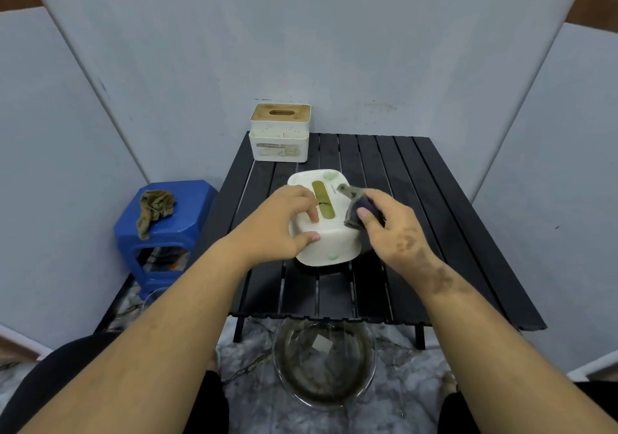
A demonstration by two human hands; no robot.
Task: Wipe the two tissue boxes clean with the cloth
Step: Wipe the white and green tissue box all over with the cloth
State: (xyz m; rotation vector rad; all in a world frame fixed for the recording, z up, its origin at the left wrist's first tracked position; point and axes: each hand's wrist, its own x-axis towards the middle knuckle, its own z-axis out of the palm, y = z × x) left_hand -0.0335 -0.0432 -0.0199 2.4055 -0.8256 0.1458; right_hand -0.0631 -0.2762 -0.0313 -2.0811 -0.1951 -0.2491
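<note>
A white rounded tissue box [329,239] with a yellow slot lies on the black slatted table [418,219], tilted towards me. My left hand [284,223] grips its left side, fingers on top and thumb on the near face. My right hand [389,226] holds a dark grey cloth [357,204] bunched against the box's right top edge. A second tissue box [280,136], white with a wooden lid and speckled with dirt, stands upright at the table's far left corner.
A blue plastic stool [167,233] left of the table carries a crumpled brown rag [155,208]. A glass bowl [324,363] of murky water sits on the floor under the table's near edge. Grey panels wall in the space.
</note>
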